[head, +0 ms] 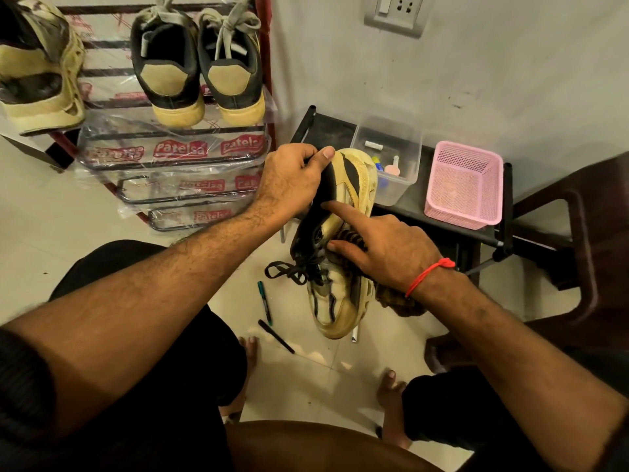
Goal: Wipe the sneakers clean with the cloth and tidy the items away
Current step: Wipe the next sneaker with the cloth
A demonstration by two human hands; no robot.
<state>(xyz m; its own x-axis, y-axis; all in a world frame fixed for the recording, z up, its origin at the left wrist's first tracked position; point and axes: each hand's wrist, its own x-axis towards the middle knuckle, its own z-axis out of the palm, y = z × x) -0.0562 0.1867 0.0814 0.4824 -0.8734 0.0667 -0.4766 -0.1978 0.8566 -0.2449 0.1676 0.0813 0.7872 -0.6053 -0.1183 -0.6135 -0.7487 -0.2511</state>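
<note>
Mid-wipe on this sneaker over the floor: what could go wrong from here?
The left hand grips only the heel of the yellow-and-black sneaker, so a hard wipe could twist it loose. The loose black laces dangle and might snag the fingers. Two pens lie on the floor by the bare feet, a likely slip or kick hazard.

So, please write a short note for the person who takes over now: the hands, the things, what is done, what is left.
Left hand grips the heel of the sneaker, held up in the air.
Right hand presses the cloth on its side, index finger straight.
A sneaker pair and another shoe sit on the rack.
Two pens lie on the floor.
Clear box and pink basket stand on the black stand.
Left: finish wiping, tidy away.
</note>
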